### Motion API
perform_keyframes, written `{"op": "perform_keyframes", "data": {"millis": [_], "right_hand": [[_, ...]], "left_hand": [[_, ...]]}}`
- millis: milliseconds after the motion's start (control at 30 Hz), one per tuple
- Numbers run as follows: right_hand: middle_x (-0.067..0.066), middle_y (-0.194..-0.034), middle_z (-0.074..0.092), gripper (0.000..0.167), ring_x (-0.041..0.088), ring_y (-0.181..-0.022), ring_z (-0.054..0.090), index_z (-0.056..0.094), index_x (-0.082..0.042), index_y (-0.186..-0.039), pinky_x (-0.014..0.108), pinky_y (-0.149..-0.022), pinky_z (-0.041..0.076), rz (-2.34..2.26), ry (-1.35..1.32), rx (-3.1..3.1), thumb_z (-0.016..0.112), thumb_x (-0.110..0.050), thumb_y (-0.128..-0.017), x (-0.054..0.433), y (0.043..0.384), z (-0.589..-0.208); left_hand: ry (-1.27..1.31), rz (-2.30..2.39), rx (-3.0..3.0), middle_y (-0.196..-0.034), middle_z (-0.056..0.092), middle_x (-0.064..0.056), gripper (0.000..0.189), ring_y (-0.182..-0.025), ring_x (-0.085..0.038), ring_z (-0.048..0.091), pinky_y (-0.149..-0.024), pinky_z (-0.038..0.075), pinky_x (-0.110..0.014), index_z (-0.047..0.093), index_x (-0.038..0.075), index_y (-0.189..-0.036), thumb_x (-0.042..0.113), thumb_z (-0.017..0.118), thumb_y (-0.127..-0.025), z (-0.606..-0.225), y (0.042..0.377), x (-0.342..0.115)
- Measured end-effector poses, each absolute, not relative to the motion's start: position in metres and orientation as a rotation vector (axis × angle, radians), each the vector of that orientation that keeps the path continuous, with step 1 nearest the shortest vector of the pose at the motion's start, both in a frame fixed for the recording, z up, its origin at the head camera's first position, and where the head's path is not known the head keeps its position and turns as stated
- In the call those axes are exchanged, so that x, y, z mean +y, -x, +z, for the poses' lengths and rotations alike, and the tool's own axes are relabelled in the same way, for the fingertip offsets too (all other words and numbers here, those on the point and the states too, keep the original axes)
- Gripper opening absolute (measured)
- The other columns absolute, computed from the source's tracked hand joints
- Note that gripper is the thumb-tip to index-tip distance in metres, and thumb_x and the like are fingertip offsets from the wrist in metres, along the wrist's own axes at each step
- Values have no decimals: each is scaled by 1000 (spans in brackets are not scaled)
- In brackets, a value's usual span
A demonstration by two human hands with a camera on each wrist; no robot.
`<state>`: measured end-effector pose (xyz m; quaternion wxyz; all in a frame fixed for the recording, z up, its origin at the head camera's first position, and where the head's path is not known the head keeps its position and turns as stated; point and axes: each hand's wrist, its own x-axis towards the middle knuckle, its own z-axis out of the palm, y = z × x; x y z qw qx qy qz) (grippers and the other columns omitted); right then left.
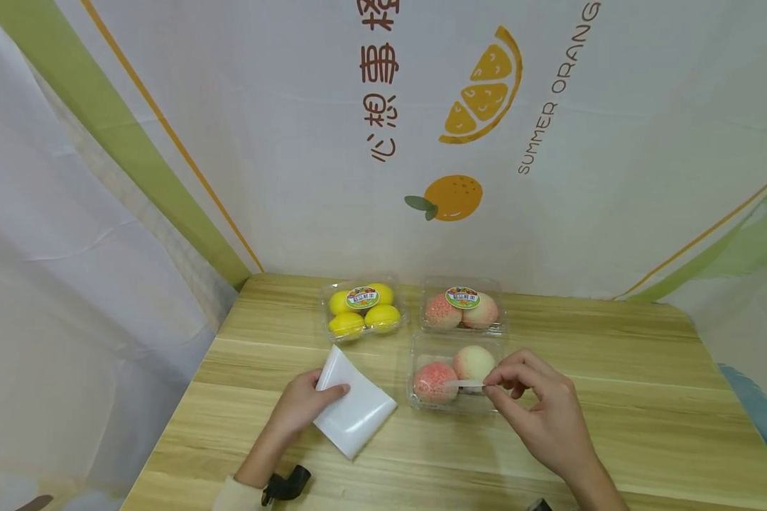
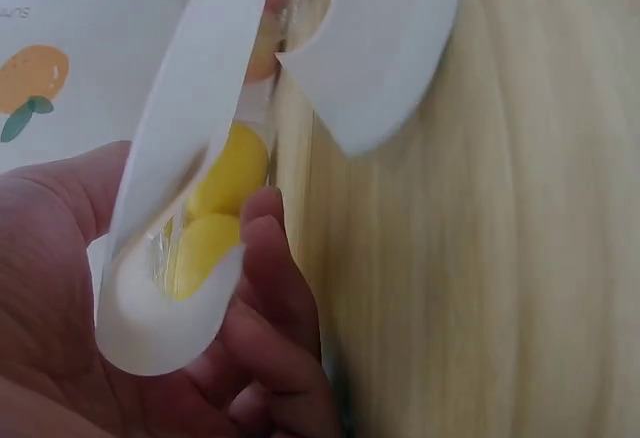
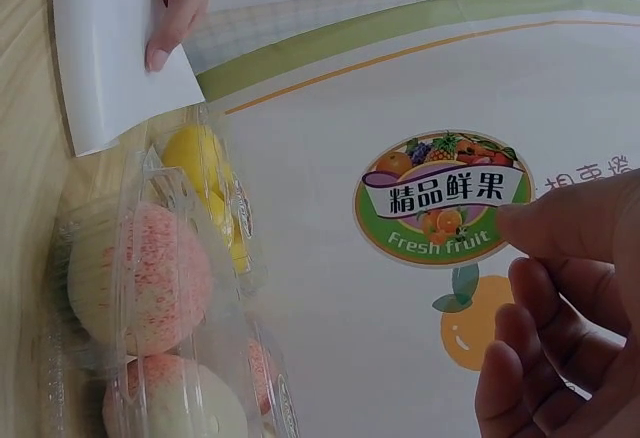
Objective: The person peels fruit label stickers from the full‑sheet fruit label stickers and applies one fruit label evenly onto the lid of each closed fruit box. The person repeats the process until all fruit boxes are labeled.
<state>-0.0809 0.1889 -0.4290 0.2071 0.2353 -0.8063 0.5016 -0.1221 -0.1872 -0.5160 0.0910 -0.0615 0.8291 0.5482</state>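
My right hand [image 1: 543, 415] pinches an oval fruit sticker [image 3: 445, 198] by its edge between thumb and finger; in the head view it hangs edge-on over the near peach box. "Fresh fruit" and a fruit picture show on its face in the right wrist view. On the left, my left hand [image 1: 300, 404] grips a folded white sheet [image 1: 356, 408], thumb on top. In the left wrist view this sheet [image 2: 160, 333] curls in a loop. Below the sticker sits a clear plastic box [image 1: 415, 394] holding two pink and cream peaches [image 1: 436, 382], with no label showing on its lid.
Behind it stands another clear box with two peaches and an oval label [image 1: 463, 298]. To its left is a clear box of yellow lemons [image 1: 382, 318] with a similar label. A white printed curtain [image 1: 319, 213] rises along the back edge of the wooden table [image 1: 613, 369].
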Motion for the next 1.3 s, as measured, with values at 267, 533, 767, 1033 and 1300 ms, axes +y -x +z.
{"op": "perform_keyframes", "data": {"millis": [267,533,767,1033,1300], "right_hand": [[-12,-95,69,22,9,-78,60,80,-10,-93,24,-69,49,1406,-655,-2246,82,-30,-103,189,82,-429],[-12,-95,69,22,9,-78,61,80,-8,-93,23,-70,50,1406,-652,-2254,81,-28,-104,190,82,-428],[-12,-95,69,20,9,-78,60,80,-9,-93,25,-69,50,1412,-649,-2256,82,-27,-103,190,82,-428],[-11,-95,69,16,9,-78,60,80,-11,-93,25,-69,50,1410,-645,-2256,83,-23,-103,190,81,-428],[-3,-93,69,40,10,-77,59,78,-15,-94,24,-68,48,1396,-656,-2204,83,23,-80,188,81,-433]], "left_hand": [[196,1390,2696,-98,76,-13,61,-82,-24,70,-72,59,-41,74,-9,-124,40,88,-90,-519,127,-201],[217,1277,2818,-107,77,-21,73,-85,-27,71,-72,60,-44,71,-10,-127,50,87,-89,-529,136,-216],[246,1297,2861,-115,76,-20,78,-96,-31,72,-74,57,-38,70,-7,-133,55,87,-89,-539,145,-227],[308,1345,2765,-123,74,-17,68,-114,-36,66,-95,54,-51,67,-8,-139,40,85,-94,-513,138,-219],[280,1314,2767,-127,74,-16,64,-116,-34,66,-96,53,-51,66,-8,-141,38,82,-98,-509,137,-217]]}}
